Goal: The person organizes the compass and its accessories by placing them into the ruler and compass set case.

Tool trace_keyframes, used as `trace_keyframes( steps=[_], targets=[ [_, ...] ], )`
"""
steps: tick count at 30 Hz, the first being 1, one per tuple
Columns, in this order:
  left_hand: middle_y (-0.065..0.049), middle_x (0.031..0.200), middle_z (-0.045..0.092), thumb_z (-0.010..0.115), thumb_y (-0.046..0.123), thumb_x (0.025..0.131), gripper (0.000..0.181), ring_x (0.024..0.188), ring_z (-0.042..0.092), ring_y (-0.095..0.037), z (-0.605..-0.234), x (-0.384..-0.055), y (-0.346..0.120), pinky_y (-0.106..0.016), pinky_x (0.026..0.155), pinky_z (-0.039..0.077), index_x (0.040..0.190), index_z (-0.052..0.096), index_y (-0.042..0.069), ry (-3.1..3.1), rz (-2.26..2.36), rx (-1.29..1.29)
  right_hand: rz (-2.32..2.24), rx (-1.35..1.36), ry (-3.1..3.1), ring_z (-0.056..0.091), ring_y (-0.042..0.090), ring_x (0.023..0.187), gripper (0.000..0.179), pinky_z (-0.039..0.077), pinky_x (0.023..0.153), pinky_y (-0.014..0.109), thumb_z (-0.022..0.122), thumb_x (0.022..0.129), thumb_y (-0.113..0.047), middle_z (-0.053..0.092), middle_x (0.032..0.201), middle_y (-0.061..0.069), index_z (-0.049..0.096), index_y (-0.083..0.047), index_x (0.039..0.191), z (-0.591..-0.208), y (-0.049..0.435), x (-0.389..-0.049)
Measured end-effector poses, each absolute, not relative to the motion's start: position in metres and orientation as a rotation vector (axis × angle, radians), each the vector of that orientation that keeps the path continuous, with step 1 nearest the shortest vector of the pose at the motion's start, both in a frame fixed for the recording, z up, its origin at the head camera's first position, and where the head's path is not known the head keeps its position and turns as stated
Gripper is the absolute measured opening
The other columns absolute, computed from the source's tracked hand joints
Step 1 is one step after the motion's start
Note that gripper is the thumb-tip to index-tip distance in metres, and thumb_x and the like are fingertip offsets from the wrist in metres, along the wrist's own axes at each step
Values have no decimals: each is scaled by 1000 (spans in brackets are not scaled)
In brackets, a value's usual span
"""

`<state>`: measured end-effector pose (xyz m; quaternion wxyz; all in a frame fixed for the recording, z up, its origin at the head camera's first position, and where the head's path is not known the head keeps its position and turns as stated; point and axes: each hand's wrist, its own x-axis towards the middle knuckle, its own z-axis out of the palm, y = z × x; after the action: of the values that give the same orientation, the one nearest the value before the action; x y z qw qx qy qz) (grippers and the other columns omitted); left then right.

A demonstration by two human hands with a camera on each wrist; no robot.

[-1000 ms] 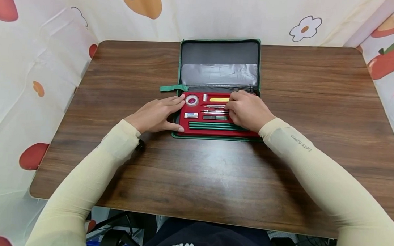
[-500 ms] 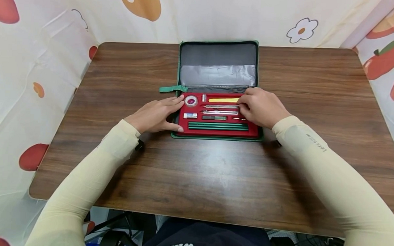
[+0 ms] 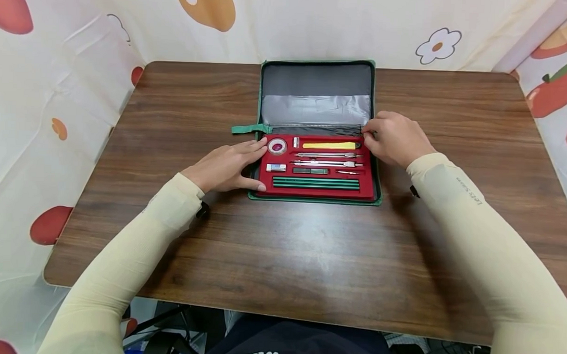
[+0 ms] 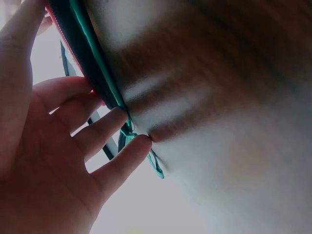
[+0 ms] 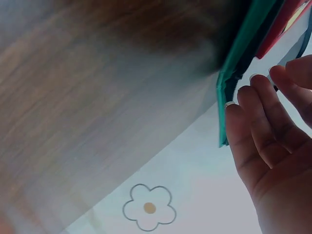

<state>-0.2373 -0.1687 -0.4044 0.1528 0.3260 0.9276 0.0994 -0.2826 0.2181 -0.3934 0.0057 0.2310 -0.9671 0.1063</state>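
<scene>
A green zip case lies unfolded on the table, its red tray in the near half. The tray holds a white tape roll, an eraser, a yellow cutter, silver compass-like tools and green pencils. My left hand rests along the case's left side, fingers spread and straight. At the right end of the hinge is my right hand, thumb and forefinger close together; I cannot tell whether they pinch anything. Its other fingers bend slightly beside the green edge.
The grey lid with a clear plastic pocket stands raised toward the back wall. A green strap sticks out left of the hinge. Brown wooden table surrounds the case, and a patterned curtain hangs behind.
My right hand has moved from over the tray's silver tools, rightward and away from me, to the hinge's right end, uncovering the tray's right side. My left hand stays in place.
</scene>
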Motion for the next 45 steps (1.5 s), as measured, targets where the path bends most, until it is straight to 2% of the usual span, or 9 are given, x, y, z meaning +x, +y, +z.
trace_keyframes(
  steps=[4, 12, 16, 24, 32, 38, 43, 45],
  targets=[
    [-2, 166, 16, 65, 67, 86, 99, 151, 21, -25, -405, -238, -168, -53, 112, 35, 159, 25, 14, 2661, 286, 933, 383, 669, -3046, 58, 34, 93, 29, 52, 85, 54, 57, 97, -18, 63, 110, 19, 72, -2, 116, -394, 221, -290],
    [-1, 166, 16, 64, 68, 86, 99, 151, 20, -25, -405, -238, -168, -53, 113, 33, 159, 25, 14, 2657, 282, 926, 574, 461, -3153, 53, 39, 109, 36, 47, 97, 58, 53, 100, -21, 55, 130, 25, 65, 0, 126, -394, 222, -304],
    [-1, 166, 16, 65, 67, 86, 99, 151, 20, -25, -406, -238, -168, -53, 113, 34, 159, 25, 14, 2656, 288, 930, 697, 373, -3196, 53, 39, 110, 39, 48, 97, 58, 52, 101, -23, 57, 130, 25, 60, -1, 132, -394, 222, -309],
    [-1, 166, 16, 65, 67, 86, 99, 151, 20, -25, -405, -237, -168, -54, 112, 34, 159, 25, 14, 2651, 299, 924, 855, 292, -3165, 57, 39, 116, 40, 46, 101, 56, 50, 102, -25, 58, 133, 25, 54, -2, 134, -391, 221, -312],
    [-3, 166, 17, 66, 65, 86, 98, 151, 21, -25, -406, -236, -167, -53, 112, 35, 159, 26, 13, 2652, 304, 930, 1013, 138, -3196, 46, 37, 135, 57, 39, 108, 55, 47, 102, -32, 42, 153, 22, 36, -4, 150, -389, 219, -320],
    [-2, 166, 17, 66, 66, 86, 99, 151, 21, -24, -405, -237, -166, -53, 112, 35, 159, 25, 13, 2651, 294, 926, 1066, 86, -3180, 46, 39, 126, 62, 40, 107, 56, 47, 103, -34, 40, 151, 24, 28, -6, 154, -391, 218, -323],
    [-2, 166, 17, 65, 66, 86, 99, 150, 21, -25, -405, -237, -167, -53, 112, 36, 159, 25, 14, 2660, 291, 923, 1118, 54, -3119, 39, 36, 140, 65, 34, 113, 54, 48, 103, -33, 32, 160, 17, 22, -8, 157, -391, 218, -322],
    [-2, 166, 17, 66, 65, 86, 99, 150, 21, -25, -405, -237, -167, -53, 111, 36, 159, 25, 14, 2660, 292, 920, 1142, 41, -3091, 39, 33, 142, 68, 33, 113, 51, 49, 102, -33, 33, 160, 14, 19, -10, 159, -390, 218, -322]
  ],
)
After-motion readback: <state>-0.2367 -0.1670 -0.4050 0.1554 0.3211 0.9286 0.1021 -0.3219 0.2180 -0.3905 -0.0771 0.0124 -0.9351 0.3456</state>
